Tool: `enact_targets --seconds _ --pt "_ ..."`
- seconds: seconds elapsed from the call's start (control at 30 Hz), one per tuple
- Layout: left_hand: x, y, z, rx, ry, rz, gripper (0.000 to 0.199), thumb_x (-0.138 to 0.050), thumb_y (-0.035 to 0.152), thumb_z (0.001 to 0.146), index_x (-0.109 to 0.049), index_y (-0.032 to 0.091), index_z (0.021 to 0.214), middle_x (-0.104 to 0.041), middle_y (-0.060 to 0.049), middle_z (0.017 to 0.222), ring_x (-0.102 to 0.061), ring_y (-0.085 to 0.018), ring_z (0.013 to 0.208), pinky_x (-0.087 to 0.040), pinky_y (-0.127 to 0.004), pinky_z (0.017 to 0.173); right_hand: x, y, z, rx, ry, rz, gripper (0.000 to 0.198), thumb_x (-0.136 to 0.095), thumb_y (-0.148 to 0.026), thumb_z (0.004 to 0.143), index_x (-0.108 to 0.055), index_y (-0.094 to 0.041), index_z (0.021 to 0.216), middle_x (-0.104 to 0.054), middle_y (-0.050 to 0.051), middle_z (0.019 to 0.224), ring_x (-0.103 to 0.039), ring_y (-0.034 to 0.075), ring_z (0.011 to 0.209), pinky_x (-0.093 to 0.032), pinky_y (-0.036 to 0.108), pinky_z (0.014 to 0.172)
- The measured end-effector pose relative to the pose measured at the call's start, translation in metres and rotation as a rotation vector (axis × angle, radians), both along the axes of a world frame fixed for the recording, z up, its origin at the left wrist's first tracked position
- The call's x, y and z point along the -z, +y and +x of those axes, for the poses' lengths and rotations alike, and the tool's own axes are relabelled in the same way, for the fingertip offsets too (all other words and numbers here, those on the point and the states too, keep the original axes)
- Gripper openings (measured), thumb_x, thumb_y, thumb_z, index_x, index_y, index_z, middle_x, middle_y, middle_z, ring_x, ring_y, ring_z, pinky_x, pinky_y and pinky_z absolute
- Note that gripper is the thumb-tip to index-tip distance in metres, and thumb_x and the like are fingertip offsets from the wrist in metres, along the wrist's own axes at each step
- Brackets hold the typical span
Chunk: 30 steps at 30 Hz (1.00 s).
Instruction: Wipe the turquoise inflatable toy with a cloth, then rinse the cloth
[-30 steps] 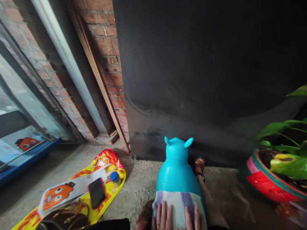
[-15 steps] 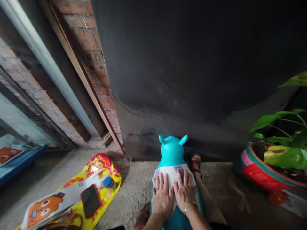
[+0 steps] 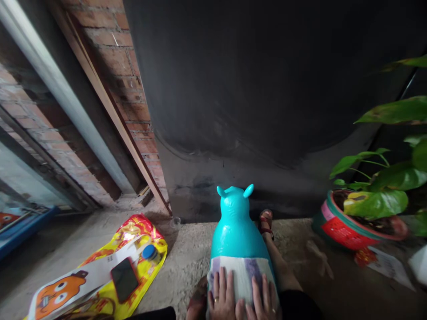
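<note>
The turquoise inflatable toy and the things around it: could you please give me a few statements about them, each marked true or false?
1. Both hands, the left hand and the right hand, lie flat on the striped cloth. True.
2. The cloth is draped over the turquoise toy. True.
3. The phone lies on bare concrete. False: it lies on the yellow bag.
4. The potted plant stands to the left of the toy. False: to its right.

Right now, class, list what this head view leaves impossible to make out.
- Wrists of the left hand and right hand: cut off by the bottom edge.
- Toy rear: covered by the cloth and hands.
- Label print: too small to read.
- Left foot: mostly hidden behind the toy.
</note>
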<state>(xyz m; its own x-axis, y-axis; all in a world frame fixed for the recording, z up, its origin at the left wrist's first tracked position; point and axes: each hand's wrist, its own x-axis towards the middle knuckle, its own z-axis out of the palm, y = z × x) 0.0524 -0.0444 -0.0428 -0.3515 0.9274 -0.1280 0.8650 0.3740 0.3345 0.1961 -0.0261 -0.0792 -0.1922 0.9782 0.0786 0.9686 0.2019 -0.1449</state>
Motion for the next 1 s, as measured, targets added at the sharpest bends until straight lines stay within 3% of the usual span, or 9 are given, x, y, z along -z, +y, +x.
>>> enact_targets --seconds 0.13,0.23,0.4,0.5,0.6,0.7,0.8,0.9,1.0 --pt "-0.033 0.033 0.002 0.066 0.026 -0.050 0.057 -0.033 0.039 0.089 -0.022 0.029 0.143 -0.015 -0.001 0.156 -0.016 -0.026 0.145 -0.028 -0.055 0.114 -0.042 0.041 -0.014 0.031 -0.006 -0.118 0.054 -0.031 -0.038 0.093 -0.030 -0.027 0.146 -0.020 0.007 0.155 -0.019 0.033 0.142 -0.042 0.058 0.100" --pt "-0.049 0.054 0.004 0.050 0.042 -0.064 0.057 -0.029 0.042 0.091 -0.019 0.027 0.145 -0.012 -0.005 0.157 -0.013 -0.027 0.145 -0.028 -0.058 0.113 -0.065 0.077 -0.020 0.042 0.079 -0.214 0.054 -0.030 -0.039 0.094 -0.024 -0.031 0.147 -0.014 0.005 0.157 -0.015 0.030 0.143 -0.039 0.058 0.102" --pt "-0.025 0.062 -0.011 0.063 0.039 -0.033 0.054 -0.031 0.036 0.091 -0.028 0.027 0.144 -0.022 -0.002 0.155 -0.022 -0.025 0.144 -0.037 -0.050 0.110 -0.070 0.129 -0.025 0.156 0.221 -0.207 0.053 -0.019 -0.038 0.096 -0.023 -0.028 0.148 -0.015 0.007 0.157 -0.020 0.033 0.142 -0.041 0.060 0.099" --pt "-0.006 0.069 -0.030 0.054 0.024 0.058 0.052 -0.030 0.031 0.089 -0.040 0.024 0.140 -0.036 -0.003 0.150 -0.034 -0.021 0.139 -0.045 -0.041 0.106 -0.072 0.145 -0.030 0.144 0.289 -0.179 0.053 -0.024 -0.030 0.093 -0.033 -0.022 0.146 -0.031 0.010 0.152 -0.031 0.033 0.138 -0.045 0.054 0.098" --pt "-0.011 0.083 -0.045 0.055 -0.035 0.162 0.054 -0.032 0.028 0.087 -0.042 0.018 0.139 -0.041 -0.006 0.148 -0.033 -0.020 0.139 -0.042 -0.039 0.108 -0.078 0.140 -0.032 0.063 0.356 -0.133 0.050 -0.030 -0.022 0.090 -0.047 -0.014 0.136 -0.049 0.018 0.138 -0.044 0.032 0.130 -0.043 0.047 0.101" --pt "-0.035 0.097 -0.045 0.153 -0.155 0.197 0.062 -0.036 0.018 0.080 -0.036 0.014 0.142 -0.033 -0.008 0.152 -0.026 -0.019 0.143 -0.031 -0.042 0.117 -0.087 0.116 -0.027 -0.092 0.416 -0.101 0.041 -0.027 -0.019 0.092 -0.064 -0.020 0.110 -0.063 0.012 0.112 -0.058 0.023 0.110 -0.045 0.038 0.096" --pt "-0.058 0.102 -0.038 0.269 -0.211 0.112 0.073 -0.038 0.007 0.067 -0.041 0.019 0.139 -0.037 -0.004 0.151 -0.026 -0.021 0.143 -0.024 -0.049 0.119 -0.099 0.091 -0.016 -0.285 0.512 -0.057 0.033 -0.030 -0.020 0.094 -0.062 -0.023 0.089 -0.061 0.004 0.092 -0.061 0.014 0.092 -0.048 0.025 0.083" --pt "-0.066 0.095 -0.038 0.361 -0.169 0.055 0.065 -0.040 0.008 0.067 -0.056 0.023 0.128 -0.054 -0.006 0.139 -0.041 -0.024 0.135 -0.022 -0.054 0.118 -0.116 0.075 -0.001 -0.396 0.646 0.066 0.026 -0.032 -0.020 0.093 -0.058 -0.023 0.087 -0.058 0.002 0.088 -0.061 0.013 0.083 -0.048 0.022 0.074" --pt "-0.066 0.082 -0.048 0.409 -0.150 0.070 0.049 -0.045 0.015 0.072 -0.065 0.023 0.116 -0.065 -0.009 0.124 -0.055 -0.026 0.121 -0.036 -0.048 0.111 -0.134 0.071 0.015 -0.387 0.689 0.144 0.025 -0.032 -0.021 0.094 -0.056 -0.024 0.088 -0.057 0.001 0.088 -0.061 0.012 0.079 -0.048 0.021 0.071"
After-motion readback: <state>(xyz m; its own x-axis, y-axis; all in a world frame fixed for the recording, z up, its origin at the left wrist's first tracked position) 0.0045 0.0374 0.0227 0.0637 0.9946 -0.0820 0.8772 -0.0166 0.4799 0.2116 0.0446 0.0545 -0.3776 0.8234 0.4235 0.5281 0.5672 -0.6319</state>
